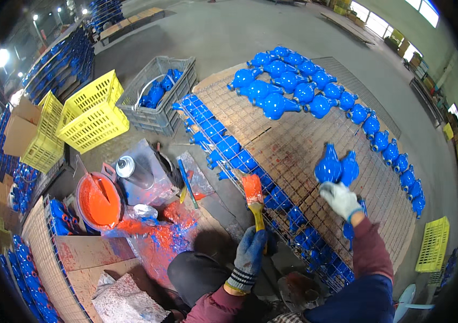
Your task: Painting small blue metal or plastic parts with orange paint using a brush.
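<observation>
My left hand (249, 252), in a blue-stained knit glove, is closed around the yellow handle of a paintbrush (252, 189). The brush points up, its bristles coated in orange-red paint. My right hand (341, 199), in a pale glove, is closed at the lower end of a glossy blue bulb-shaped casting with a narrow neck (349, 168); its fingertips are partly hidden. A second blue casting (327, 164) lies against it on the left. Both are over the mesh-topped board (288, 145). Another blue piece (348, 232) is partly hidden beside my right forearm.
Several blue castings (277, 105) line the board's far and right edges; more sit on a rack below. At left stand an orange-red paint bucket (79, 202), a spray can (126, 167), brushes (187, 183), yellow crates (93, 129) and a grey crate (156, 118) with blue parts.
</observation>
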`<state>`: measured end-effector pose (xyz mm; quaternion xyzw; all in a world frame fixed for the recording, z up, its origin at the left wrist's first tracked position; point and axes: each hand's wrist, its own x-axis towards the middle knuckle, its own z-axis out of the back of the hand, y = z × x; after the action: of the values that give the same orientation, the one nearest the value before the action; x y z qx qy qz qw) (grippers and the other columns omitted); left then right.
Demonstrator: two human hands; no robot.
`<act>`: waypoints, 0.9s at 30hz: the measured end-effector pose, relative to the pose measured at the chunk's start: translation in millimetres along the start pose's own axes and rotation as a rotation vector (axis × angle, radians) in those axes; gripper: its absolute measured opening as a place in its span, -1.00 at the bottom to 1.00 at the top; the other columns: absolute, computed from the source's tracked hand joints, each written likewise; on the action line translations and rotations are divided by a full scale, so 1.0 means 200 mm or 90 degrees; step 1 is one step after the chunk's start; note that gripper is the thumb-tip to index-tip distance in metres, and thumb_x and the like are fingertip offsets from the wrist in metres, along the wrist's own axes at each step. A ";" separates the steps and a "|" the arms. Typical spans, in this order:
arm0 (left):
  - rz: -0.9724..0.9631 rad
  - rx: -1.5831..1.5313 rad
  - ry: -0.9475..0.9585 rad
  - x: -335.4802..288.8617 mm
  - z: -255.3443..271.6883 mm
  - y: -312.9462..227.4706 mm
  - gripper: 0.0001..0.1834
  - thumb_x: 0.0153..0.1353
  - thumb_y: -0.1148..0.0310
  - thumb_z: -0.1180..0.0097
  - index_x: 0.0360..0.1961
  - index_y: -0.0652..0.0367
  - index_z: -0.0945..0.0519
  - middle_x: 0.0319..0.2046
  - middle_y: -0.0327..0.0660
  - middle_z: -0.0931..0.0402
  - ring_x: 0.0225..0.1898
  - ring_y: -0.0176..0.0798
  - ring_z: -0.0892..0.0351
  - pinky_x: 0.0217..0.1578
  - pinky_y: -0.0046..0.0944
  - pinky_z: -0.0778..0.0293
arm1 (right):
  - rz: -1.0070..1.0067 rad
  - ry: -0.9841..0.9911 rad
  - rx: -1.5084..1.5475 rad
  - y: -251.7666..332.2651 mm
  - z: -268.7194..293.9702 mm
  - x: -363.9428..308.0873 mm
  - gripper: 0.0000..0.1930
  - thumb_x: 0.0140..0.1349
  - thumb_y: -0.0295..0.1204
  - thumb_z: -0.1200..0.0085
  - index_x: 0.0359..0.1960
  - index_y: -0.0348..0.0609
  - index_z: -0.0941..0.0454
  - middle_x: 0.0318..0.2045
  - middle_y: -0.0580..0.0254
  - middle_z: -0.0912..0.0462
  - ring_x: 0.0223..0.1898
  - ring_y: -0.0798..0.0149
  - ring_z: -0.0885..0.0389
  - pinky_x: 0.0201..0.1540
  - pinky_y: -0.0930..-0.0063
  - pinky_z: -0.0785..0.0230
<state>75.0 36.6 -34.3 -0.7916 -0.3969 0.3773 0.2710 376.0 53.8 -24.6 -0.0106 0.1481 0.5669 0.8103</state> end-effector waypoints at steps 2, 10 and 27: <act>0.016 0.012 -0.047 0.01 0.00 0.01 -0.74 0.39 0.27 0.09 -0.10 0.26 -0.43 -0.46 -0.28 -0.48 -0.45 -0.42 -0.43 -0.38 -0.40 -0.37 | 0.053 0.072 0.016 -0.01 -0.02 -0.11 -0.65 0.28 -0.08 0.06 0.01 0.13 -0.52 -0.26 -0.02 -0.64 -0.13 -0.11 -0.58 -0.05 0.08 -0.43; 0.004 -0.047 -0.102 -0.02 -0.01 0.02 -0.71 0.39 0.24 0.06 -0.07 0.26 -0.42 -0.41 -0.26 -0.48 -0.41 -0.38 -0.44 -0.35 -0.37 -0.39 | 0.287 -0.137 -0.055 0.65 0.32 0.22 -0.61 0.23 -0.15 -0.04 0.09 0.13 -0.45 -0.03 -0.04 -0.57 -0.02 -0.04 -0.55 -0.01 0.09 -0.41; -0.083 -0.269 -0.170 0.03 0.12 0.21 -0.73 0.39 0.42 0.06 0.06 0.26 -0.44 -0.21 -0.20 -0.49 -0.28 -0.33 -0.47 -0.20 -0.38 -0.46 | 0.246 -0.382 -0.016 1.03 -0.15 1.74 -0.55 0.14 -0.35 -0.13 0.10 0.25 -0.38 0.03 0.19 -0.47 -0.26 -0.04 -0.62 -0.28 0.05 -0.49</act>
<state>76.1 22.3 -81.0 -0.7467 -0.5492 0.3691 0.0685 288.5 441.5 -109.5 0.1743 -0.1042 0.6892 0.6956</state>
